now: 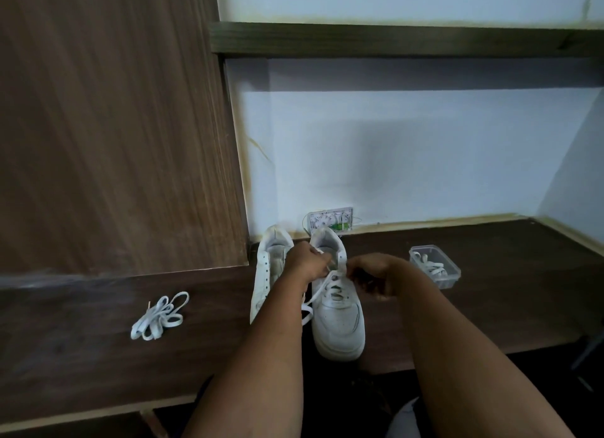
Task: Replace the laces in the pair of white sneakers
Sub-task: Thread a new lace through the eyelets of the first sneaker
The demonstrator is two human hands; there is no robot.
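Note:
Two white sneakers stand side by side on the dark wooden desk, toes toward me. The right sneaker (338, 320) has a white lace (322, 290) partly threaded through its eyelets. My left hand (305, 262) pinches one strand of that lace above the tongue. My right hand (371, 276) pinches the other strand at the upper eyelets. The left sneaker (266, 274) shows bare eyelets and is partly hidden behind my left forearm. A loose bundle of white laces (160, 316) lies on the desk to the left.
A clear plastic box (436, 264) holding another white lace sits to the right of the sneakers. A white wall socket plate (330, 220) is behind them. A tall wooden panel (114, 127) stands at the left, a shelf (392, 40) overhead.

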